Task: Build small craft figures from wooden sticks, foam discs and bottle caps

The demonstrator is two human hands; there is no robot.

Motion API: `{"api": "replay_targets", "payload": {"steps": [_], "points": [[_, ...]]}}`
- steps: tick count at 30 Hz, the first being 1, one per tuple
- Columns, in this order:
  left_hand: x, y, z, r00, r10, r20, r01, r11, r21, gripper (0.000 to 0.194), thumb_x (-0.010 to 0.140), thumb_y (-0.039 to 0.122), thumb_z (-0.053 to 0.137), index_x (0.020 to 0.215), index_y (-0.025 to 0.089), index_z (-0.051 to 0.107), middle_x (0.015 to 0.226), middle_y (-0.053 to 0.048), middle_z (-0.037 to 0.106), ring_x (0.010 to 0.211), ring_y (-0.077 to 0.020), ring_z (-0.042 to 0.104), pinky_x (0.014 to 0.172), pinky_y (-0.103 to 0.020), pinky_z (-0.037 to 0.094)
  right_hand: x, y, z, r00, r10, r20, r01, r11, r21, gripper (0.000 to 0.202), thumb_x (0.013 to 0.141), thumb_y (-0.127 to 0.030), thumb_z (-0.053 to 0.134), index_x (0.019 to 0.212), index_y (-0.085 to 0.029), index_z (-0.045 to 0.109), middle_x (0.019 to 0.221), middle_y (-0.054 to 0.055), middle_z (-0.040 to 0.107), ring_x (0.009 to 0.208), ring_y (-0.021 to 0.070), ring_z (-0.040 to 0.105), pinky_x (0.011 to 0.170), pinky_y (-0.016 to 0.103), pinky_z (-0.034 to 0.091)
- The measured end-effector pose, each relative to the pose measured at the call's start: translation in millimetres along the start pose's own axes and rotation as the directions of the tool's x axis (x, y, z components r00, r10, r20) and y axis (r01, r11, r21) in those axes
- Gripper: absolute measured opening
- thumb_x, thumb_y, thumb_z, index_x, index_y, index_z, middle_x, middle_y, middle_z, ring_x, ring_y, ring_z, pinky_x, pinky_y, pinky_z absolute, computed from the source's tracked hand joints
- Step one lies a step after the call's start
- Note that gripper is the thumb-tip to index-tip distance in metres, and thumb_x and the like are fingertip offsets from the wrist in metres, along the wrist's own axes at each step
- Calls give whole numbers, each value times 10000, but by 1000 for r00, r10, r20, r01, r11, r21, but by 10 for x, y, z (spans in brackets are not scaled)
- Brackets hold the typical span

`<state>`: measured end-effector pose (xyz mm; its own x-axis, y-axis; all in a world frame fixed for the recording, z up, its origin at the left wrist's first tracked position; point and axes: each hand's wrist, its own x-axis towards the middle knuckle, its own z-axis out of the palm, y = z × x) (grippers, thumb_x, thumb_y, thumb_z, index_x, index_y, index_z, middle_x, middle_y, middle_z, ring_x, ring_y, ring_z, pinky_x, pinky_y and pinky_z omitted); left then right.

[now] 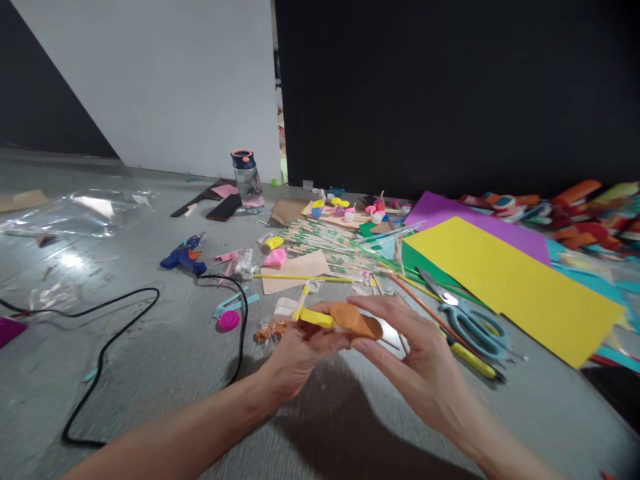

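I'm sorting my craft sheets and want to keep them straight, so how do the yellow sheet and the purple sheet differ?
The yellow sheet is bright yellow, while the purple sheet is a strong violet. The yellow sheet lies on top, whereas the purple sheet is partly covered by it. The yellow sheet reaches nearer to you; the purple sheet shows only behind it. Both are flat and plain in color.

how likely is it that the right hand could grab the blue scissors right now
Probably yes: the blue scissors lie close by, just beyond the right hand, and nothing seems to cover the handles. It would likely have to let go of the orange piece first.
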<state>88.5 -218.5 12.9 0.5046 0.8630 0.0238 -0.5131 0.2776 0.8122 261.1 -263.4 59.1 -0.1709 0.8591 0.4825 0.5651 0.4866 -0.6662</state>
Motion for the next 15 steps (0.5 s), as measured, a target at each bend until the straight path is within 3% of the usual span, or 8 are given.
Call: {"api": "replay_targets", "payload": {"steps": [7,12,15], "points": [[-4,20,56,999,-36,-37,37,999,28,283,711,208,860,968,212,741,971,-10,724,937,-159,638,895,-298,481,19,-54,35,999,-34,-2,34,999,-4,192,953,-220,616,1130,-233,691,1162,65,697,1065,217,629,913,387,503],[-5,4,53,999,-37,-22,38,998,44,299,721,250,853,993,210,735,1024,-39,724,1014,-201,634,954,-342,457,-1,-68,67,998,-57,-21,56,997,-53,196,969,-225,577,1143,-209,666,1127,80,705,1052,231,625,907,411,507],[-8,21,49,999,-36,-23,36,999,14,302,715,306,857,980,222,739,1025,-49,724,1013,-217,635,935,-345,461,-29,-40,50,998,-60,-8,59,994,-94,311,969,-294,605,1269,-211,608,1188,86,699,1098,245,619,931,423,508]]}}
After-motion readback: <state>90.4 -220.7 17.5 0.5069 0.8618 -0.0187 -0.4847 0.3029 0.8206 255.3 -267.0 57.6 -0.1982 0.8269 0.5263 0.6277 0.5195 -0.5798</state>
